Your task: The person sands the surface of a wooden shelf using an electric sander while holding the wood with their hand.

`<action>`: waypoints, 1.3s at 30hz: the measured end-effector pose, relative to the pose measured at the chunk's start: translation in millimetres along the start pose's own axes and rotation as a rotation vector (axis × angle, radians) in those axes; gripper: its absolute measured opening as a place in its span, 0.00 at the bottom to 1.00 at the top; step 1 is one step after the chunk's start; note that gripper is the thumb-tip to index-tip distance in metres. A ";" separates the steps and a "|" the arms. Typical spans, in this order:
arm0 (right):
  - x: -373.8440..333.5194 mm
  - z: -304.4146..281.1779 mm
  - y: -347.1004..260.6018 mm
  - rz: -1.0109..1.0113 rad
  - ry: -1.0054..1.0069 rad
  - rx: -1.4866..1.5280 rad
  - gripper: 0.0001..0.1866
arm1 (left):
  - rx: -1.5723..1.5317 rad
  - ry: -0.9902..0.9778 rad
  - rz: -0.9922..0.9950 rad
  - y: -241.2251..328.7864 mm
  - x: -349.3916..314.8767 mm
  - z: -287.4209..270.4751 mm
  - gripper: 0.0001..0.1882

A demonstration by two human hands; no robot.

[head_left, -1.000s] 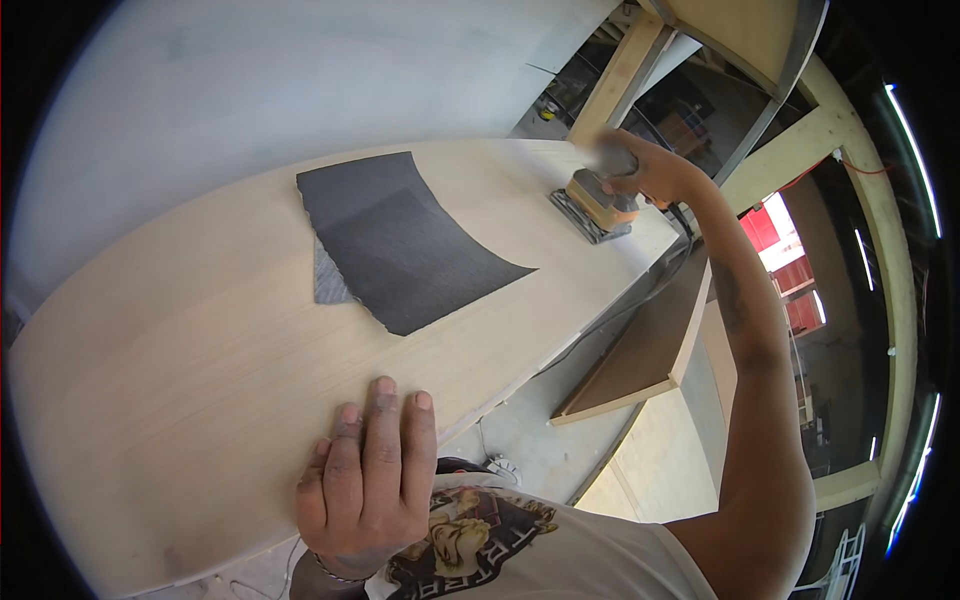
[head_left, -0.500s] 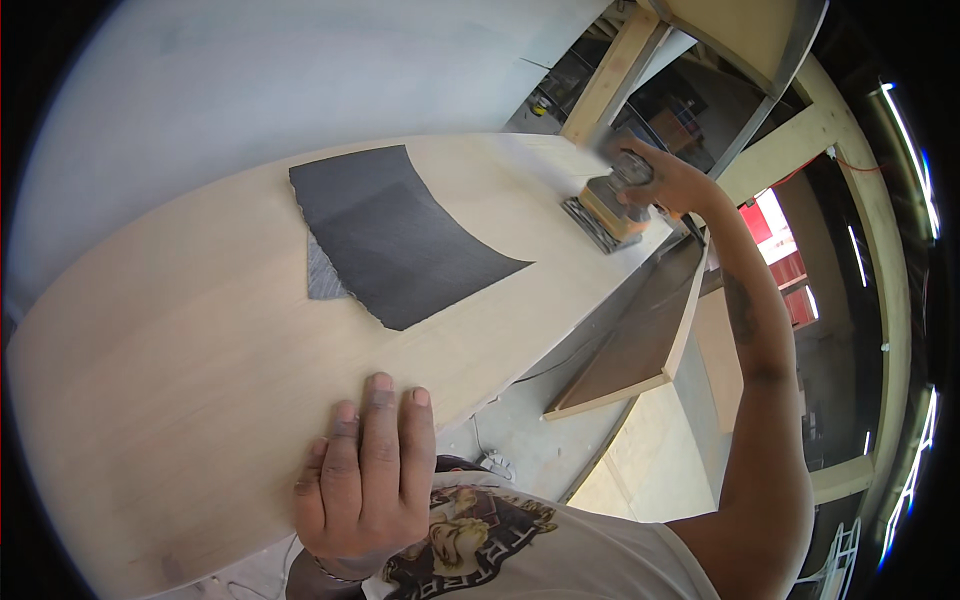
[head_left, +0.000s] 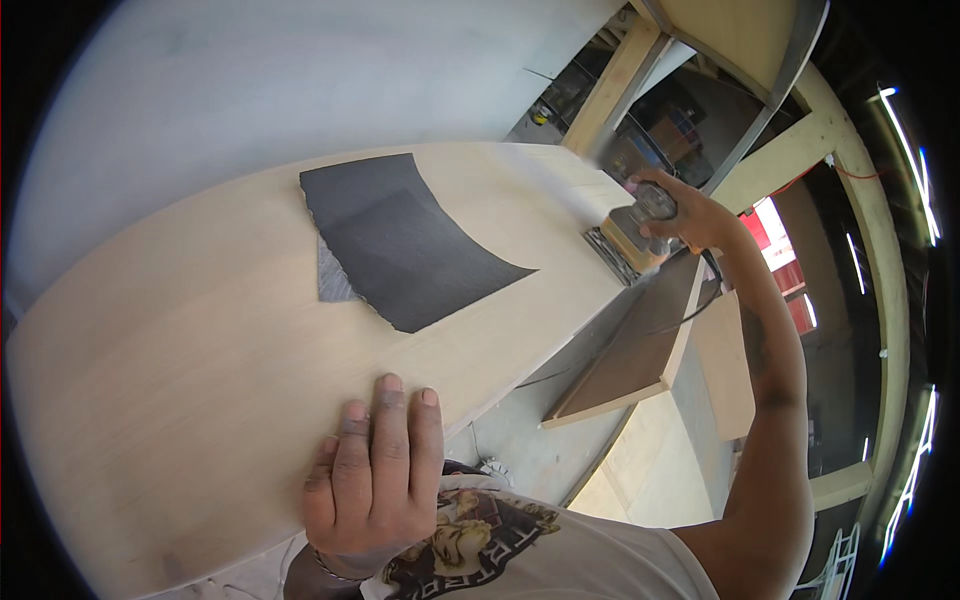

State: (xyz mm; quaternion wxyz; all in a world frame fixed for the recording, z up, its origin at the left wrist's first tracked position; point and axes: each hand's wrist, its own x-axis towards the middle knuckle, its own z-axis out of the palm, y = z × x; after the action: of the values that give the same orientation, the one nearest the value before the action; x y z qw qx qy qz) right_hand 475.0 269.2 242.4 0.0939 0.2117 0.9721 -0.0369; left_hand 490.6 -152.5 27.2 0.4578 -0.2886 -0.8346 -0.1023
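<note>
A pale wooden board [head_left: 190, 400] stretches across the view. My left hand [head_left: 375, 480] lies on its near edge, fingers extended and nothing in them. At the far right end, my right hand [head_left: 695, 212] is wrapped round the top of an electric sander [head_left: 632, 235] with a yellowish body. The sander's flat pad is at the board's right edge, and a black cord hangs from it. Between my hands a dark sheet of sandpaper [head_left: 410, 235] rests on the board, one edge torn. Beneath it a lighter grey piece [head_left: 335, 275] sticks out.
Beyond the board rises a large pale panel [head_left: 300, 80]. Wooden frame posts [head_left: 612, 85] stand at the far right. Below the board's right side, a brown panel with a wooden rim [head_left: 640, 350] and plywood sheets [head_left: 650, 450] lean over the grey floor [head_left: 520, 410].
My right hand has moved the sander a little right and nearer, to the board's edge. The left hand stays flat on the wood; the whole view has shifted slightly.
</note>
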 end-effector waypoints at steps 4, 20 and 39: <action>-0.2 -3.3 11.4 -0.037 0.001 0.060 0.44 | -0.013 -0.028 -0.022 4.0 -7.1 -9.5 0.09; 115.1 4.9 -32.7 -0.121 0.022 -0.067 0.41 | 0.000 0.035 -0.002 7.1 -7.9 -29.5 0.08; 162.0 9.8 -2.2 -0.182 0.030 -0.105 0.44 | 0.021 -0.027 -0.016 79.1 -44.0 -102.3 0.12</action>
State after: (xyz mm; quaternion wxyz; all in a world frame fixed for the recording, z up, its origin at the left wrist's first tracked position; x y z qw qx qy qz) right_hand 331.0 331.6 200.7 0.0865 0.1181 0.9892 0.0090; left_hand 626.5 -149.8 40.9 0.4487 -0.2785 -0.8440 -0.0932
